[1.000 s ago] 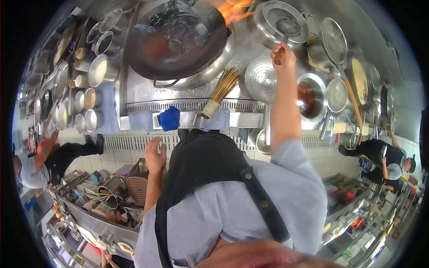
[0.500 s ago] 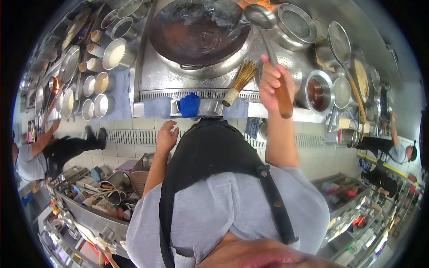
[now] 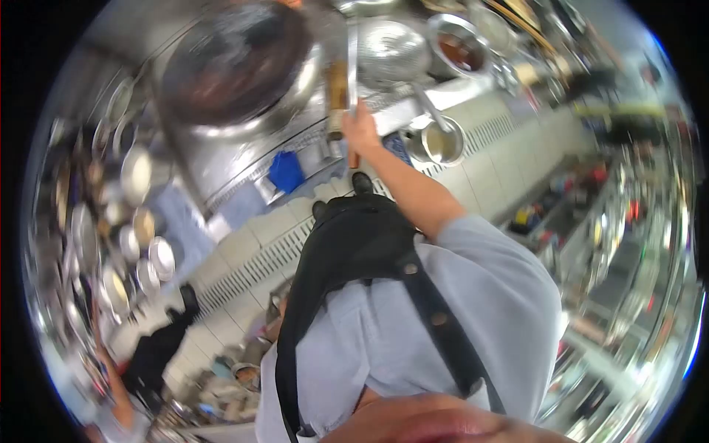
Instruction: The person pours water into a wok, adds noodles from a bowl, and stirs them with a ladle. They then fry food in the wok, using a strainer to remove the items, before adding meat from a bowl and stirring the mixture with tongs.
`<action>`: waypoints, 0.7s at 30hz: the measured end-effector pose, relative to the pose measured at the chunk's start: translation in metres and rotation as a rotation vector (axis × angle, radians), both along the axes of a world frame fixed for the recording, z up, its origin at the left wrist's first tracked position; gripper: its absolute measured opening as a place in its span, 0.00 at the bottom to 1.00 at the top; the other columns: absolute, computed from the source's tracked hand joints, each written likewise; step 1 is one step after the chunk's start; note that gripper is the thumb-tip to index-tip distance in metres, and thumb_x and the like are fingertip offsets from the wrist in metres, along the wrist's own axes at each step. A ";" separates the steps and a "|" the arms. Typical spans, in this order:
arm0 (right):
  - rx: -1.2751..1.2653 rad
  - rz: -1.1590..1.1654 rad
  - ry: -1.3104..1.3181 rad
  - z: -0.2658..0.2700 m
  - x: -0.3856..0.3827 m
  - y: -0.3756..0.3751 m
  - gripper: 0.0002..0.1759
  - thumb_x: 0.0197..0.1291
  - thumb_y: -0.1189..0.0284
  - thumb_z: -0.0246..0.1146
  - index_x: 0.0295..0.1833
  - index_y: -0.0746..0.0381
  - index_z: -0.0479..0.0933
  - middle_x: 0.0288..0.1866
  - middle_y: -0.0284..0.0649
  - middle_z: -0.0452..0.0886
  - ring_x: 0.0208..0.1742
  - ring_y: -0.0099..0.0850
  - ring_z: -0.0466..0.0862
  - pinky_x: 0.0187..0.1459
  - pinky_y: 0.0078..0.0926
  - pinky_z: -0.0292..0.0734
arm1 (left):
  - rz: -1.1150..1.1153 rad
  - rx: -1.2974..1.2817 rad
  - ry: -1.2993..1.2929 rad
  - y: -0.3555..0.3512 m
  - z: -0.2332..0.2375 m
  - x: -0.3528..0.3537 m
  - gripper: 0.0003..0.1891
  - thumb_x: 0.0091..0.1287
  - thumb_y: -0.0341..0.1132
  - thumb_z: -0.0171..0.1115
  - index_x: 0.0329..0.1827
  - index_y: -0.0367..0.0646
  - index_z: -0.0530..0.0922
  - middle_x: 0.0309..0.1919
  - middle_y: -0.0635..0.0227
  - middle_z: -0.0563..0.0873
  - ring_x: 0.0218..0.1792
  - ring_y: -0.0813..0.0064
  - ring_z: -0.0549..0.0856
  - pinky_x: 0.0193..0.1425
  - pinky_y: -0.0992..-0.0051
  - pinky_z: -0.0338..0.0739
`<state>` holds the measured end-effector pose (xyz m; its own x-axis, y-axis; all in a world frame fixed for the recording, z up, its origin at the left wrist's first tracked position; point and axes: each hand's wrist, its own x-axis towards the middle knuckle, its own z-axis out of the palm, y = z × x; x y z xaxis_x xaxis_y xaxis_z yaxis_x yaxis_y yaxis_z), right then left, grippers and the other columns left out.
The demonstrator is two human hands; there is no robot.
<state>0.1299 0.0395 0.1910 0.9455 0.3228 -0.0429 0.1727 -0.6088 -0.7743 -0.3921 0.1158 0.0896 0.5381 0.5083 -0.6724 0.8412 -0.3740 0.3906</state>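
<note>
My right hand [image 3: 360, 130] is closed round the long handle of a ladle [image 3: 353, 66], in front of the stove. The wooden end of the handle sticks out below my fingers. Beside the hand lies a bamboo brush [image 3: 337, 96]. A large dark wok [image 3: 236, 63] sits at the upper left, with steam or water blurred inside it. To the right of the ladle is a shiny metal bowl or strainer [image 3: 388, 53]. My left hand is out of sight.
A blue cloth [image 3: 286, 172] lies at the stove's front edge. Pots and bowls [image 3: 161, 257] stand at the left. A pot of red-brown liquid [image 3: 459, 49] is at the upper right, a pot [image 3: 443, 142] below it. Another person [image 3: 122, 399] is at the lower left.
The view has turned and blurred. My right hand and the ladle have come down and inward beside the brush. My left hand has gone out of view.
</note>
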 end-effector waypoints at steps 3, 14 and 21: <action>-0.080 -0.056 0.199 0.013 0.007 -0.004 0.39 0.62 0.64 0.62 0.77 0.67 0.65 0.60 0.64 0.82 0.62 0.56 0.83 0.64 0.47 0.78 | -0.243 -0.019 -0.062 0.028 0.001 0.057 0.19 0.70 0.46 0.63 0.53 0.39 0.84 0.47 0.48 0.90 0.52 0.46 0.87 0.56 0.56 0.81; -0.081 0.425 0.110 -0.015 0.010 -0.200 0.34 0.59 0.64 0.63 0.72 0.61 0.72 0.61 0.55 0.83 0.60 0.54 0.84 0.60 0.47 0.80 | -0.802 -0.087 -0.142 -0.040 0.017 0.228 0.20 0.71 0.46 0.62 0.53 0.38 0.84 0.47 0.48 0.90 0.52 0.46 0.88 0.56 0.57 0.81; -0.339 0.075 0.505 -0.079 -0.129 -0.588 0.31 0.56 0.57 0.68 0.63 0.63 0.82 0.57 0.55 0.86 0.57 0.53 0.85 0.61 0.47 0.79 | -0.968 -0.097 -0.181 -0.179 -0.015 0.334 0.20 0.71 0.46 0.61 0.54 0.38 0.84 0.47 0.48 0.90 0.53 0.47 0.88 0.56 0.57 0.81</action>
<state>0.0005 -0.5486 0.1117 0.7568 0.2780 -0.5915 -0.1127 -0.8360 -0.5371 -0.0580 -0.0630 0.0750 0.7912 -0.2589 -0.5541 0.1134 -0.8281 0.5489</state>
